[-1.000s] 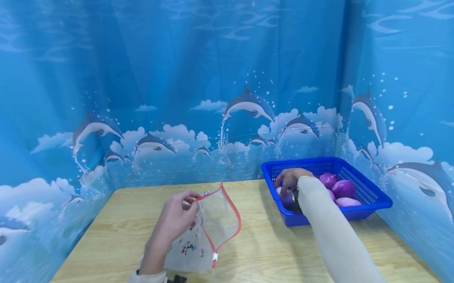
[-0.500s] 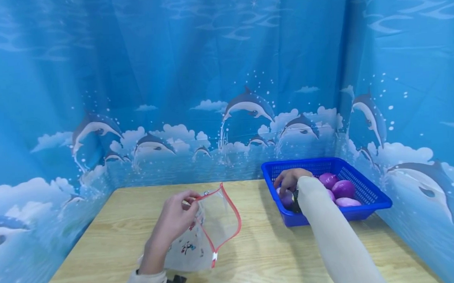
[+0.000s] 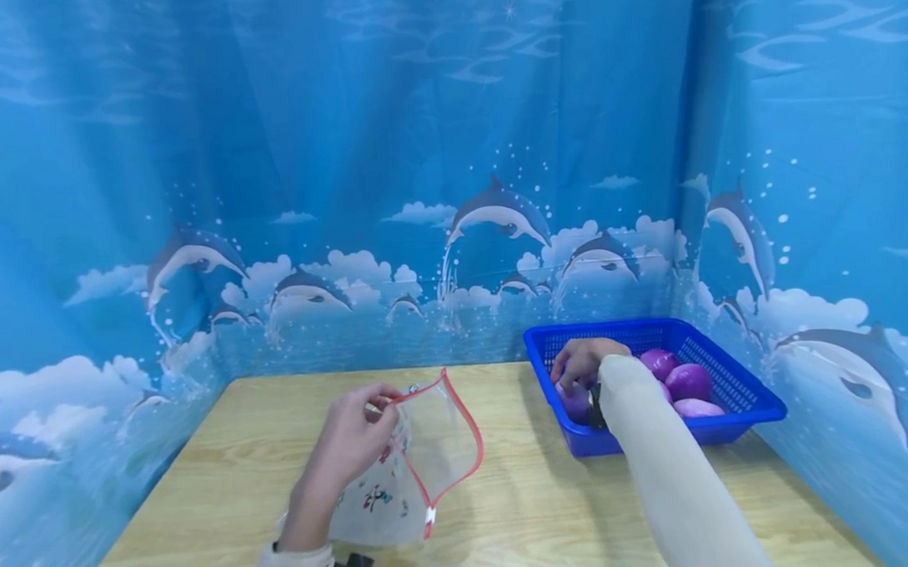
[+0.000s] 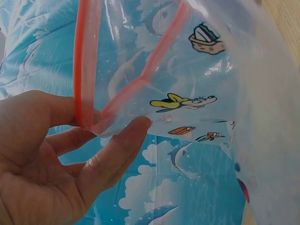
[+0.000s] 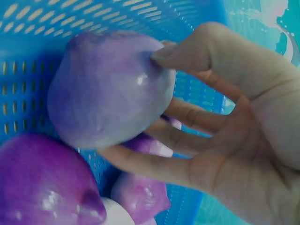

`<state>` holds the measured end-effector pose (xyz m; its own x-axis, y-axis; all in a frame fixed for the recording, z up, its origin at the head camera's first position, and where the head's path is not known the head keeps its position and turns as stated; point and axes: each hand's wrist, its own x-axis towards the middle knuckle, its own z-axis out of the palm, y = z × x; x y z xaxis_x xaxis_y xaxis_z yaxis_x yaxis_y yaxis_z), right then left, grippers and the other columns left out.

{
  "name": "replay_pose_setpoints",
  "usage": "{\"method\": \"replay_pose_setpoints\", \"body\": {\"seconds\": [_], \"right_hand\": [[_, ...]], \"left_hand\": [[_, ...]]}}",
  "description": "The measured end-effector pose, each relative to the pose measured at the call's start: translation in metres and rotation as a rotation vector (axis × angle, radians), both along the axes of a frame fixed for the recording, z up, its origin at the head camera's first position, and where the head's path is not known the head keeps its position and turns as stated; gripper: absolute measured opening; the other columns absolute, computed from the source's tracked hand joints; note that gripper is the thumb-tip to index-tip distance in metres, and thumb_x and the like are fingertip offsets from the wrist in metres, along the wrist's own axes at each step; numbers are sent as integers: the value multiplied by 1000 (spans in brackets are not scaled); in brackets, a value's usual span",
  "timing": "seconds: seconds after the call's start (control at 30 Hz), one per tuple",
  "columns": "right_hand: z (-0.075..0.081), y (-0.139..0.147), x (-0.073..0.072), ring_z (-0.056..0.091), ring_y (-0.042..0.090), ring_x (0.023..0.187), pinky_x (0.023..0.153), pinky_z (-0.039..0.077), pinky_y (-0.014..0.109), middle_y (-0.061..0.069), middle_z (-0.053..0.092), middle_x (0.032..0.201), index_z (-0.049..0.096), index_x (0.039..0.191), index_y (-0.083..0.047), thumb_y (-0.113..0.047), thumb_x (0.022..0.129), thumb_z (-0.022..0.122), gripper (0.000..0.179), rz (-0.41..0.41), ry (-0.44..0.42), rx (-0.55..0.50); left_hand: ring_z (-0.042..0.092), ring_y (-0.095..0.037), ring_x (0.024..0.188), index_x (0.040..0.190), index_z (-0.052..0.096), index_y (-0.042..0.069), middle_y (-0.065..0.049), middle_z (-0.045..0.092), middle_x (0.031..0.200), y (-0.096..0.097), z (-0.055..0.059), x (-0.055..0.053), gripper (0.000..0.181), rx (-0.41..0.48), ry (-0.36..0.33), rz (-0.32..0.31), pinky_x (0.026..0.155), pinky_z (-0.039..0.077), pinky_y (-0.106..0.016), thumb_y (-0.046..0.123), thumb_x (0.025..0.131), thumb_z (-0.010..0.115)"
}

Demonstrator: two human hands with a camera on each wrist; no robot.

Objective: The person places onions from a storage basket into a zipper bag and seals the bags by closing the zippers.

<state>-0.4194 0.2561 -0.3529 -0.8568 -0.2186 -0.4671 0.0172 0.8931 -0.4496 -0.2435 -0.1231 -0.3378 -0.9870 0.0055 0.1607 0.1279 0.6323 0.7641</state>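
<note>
Purple bulb (image 5: 105, 93) lies below our right hand (image 3: 588, 360), fingers curled round it, long axis unclear, while our left hand (image 3: 352, 433) pinches the bag (image 3: 401, 490)

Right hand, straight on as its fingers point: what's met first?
The pale purple onion touching the right hand; past it, probably the blue basket, wall or floor, though depth is unclear.

We see soft, even light and faint shadows across the tabletop (image 3: 529, 506). Up close, we catch small glare spots on the purple bulb (image 5: 110, 89) and a blurred near side of the bag (image 4: 206, 79).
</note>
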Motion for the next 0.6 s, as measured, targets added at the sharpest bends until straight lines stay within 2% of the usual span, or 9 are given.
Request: {"method": "replay_pose_setpoints", "body": {"seconds": [0.1,0.2,0.37,0.43,0.6], "right_hand": [[1,1,0,61,23,94,68,53,29,4,69,103,74,106,-19,-18,83,79,23,-14,12,-2],[4,-1,0,60,20,92,68,53,27,3,69,106,75,110,-19,-14,83,76,28,-22,-10,-23],[9,-6,4,57,16,85,67,50,24,5,66,123,75,120,-19,-11,83,71,37,11,-13,10],[7,-6,4,56,16,85,66,50,24,5,67,121,75,116,-18,-13,84,73,33,7,-14,20],[3,-6,2,56,18,86,63,49,26,3,67,98,73,104,-17,-16,80,81,26,-35,-47,20]], "left_hand": [[69,-20,95,122,71,13,-9,70,111,-1,0,0,27,-3,-1,-2,73,63,-30,12,97,62],[69,-20,95,122,71,13,-8,70,111,-2,1,0,27,-10,5,-4,74,63,-31,12,97,62],[69,-19,94,121,71,13,-9,70,110,-2,1,0,26,-10,9,-1,74,63,-31,12,97,61],[69,-19,94,121,71,13,-9,70,111,-2,2,0,27,-5,6,1,73,63,-31,12,97,61],[69,-20,95,122,71,14,-9,70,112,-2,1,1,27,8,-8,1,72,63,-30,11,97,61]]}}
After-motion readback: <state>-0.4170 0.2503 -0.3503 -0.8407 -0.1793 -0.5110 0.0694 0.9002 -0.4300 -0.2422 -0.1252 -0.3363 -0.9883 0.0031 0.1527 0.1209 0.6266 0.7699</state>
